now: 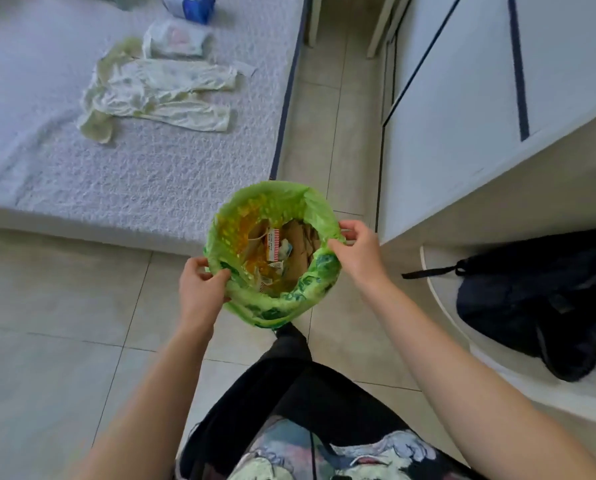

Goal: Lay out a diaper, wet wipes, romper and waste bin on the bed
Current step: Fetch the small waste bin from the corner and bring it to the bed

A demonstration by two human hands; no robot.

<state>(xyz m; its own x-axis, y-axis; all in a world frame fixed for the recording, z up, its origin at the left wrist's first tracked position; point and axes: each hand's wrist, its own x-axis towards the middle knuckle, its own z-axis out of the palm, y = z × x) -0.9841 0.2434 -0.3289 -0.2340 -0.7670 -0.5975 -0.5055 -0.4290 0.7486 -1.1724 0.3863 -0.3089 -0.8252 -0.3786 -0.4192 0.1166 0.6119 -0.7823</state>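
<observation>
Left hand (201, 292): fingers curled, pinching bin rim.
Right hand (355, 251): fingers pinching opposite rim.
Waste bin (276, 306): between both hands, green-lined.
Romper (151, 95): on bed (64, 174), well beyond fingertips.

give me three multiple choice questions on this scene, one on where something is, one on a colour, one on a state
1. Where does the romper lie?
A. on the bed
B. on the floor
C. in the waste bin

2. What colour is the liner of the waste bin?
A. black
B. green
C. white

3. How is the waste bin held?
A. by one hand only
B. by no hand
C. by both hands at its rim

Answers:
1. A, it is spread on the bed beside the diaper.
2. B, the bag folded over the rim is bright green.
3. C, the left hand and the right hand grip opposite sides of the rim.
</observation>
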